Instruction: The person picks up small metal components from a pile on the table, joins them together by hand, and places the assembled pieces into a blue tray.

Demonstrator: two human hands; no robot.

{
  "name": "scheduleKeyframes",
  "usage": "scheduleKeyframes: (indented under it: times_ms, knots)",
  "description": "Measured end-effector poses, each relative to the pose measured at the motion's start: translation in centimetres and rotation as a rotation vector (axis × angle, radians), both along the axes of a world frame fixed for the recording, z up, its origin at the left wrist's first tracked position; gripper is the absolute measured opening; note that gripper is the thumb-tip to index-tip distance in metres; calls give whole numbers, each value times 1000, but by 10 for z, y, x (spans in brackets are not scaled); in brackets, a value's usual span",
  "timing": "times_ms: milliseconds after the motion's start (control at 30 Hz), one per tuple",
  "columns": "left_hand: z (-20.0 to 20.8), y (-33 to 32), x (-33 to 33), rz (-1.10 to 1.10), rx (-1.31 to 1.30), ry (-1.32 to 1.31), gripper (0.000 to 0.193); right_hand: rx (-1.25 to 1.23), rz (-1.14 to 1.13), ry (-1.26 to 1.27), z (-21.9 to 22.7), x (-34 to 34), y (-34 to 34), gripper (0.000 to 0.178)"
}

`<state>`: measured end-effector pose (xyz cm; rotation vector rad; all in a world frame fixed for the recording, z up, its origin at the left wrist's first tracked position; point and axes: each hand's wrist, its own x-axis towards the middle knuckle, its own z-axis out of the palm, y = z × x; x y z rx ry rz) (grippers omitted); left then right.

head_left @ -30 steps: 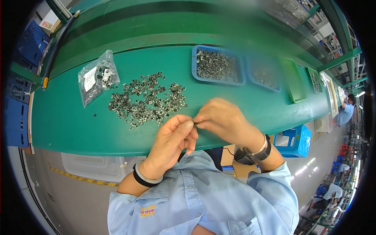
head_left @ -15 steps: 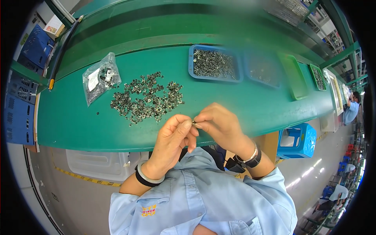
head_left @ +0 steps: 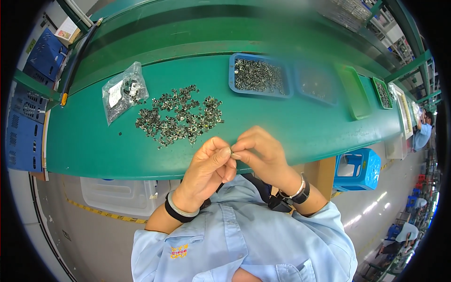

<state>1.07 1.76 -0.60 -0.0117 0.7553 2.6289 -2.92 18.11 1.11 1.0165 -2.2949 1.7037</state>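
My left hand (head_left: 209, 164) and my right hand (head_left: 260, 152) meet above the near edge of the green table (head_left: 94, 150). Thumbs and fingers of both are pinched together around one tiny metal part (head_left: 232, 152), mostly covered by the fingertips. Its exact kind cannot be made out. Just beyond my left hand, a loose pile of small black and silver metal parts (head_left: 178, 120) is spread on the tabletop. A blue tray (head_left: 231, 77) full of small metallic pieces stands farther back, beyond my right hand.
Left of the pile lies a clear plastic bag (head_left: 123, 94) with a white label and parts inside. Toward the right are a hazy blue tray (head_left: 315, 84), a green tray (head_left: 354, 94) and a small green bin (head_left: 381, 93). A blue stool (head_left: 359, 169) stands below the table's right side.
Both hands stay together at nearly the same spot. The fingertips have closed further over the small part, which shows less than before. The whole view has shifted slightly.
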Motion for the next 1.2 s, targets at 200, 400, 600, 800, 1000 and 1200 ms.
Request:
scheduleKeyframes:
  times_ms: [200, 400, 600, 800, 1000, 1200]
  knots:
    - [0, -2, -1, 25, -166, 30, 14, 98, -12, 95, 2, -3, 4, 18]
    - [18, -2, -1, 113, -297, -2, 14, 251, -5, 313, 12, -10, 7, 18]
    - [13, -1, 2, 12, -5, -73, 14, -76, -14, 58, -1, -1, -2, 16]
    - [10, -1, 2, -25, 97, -85, 13, -109, 18, 53, -1, -1, -3, 15]
    - [10, -5, 0, -20, -2, -33, 13, -117, 8, 57, -3, -1, -6, 15]
    - [13, -5, 0, 21, -54, -51, 14, -103, -20, 19, -6, -1, -8, 14]
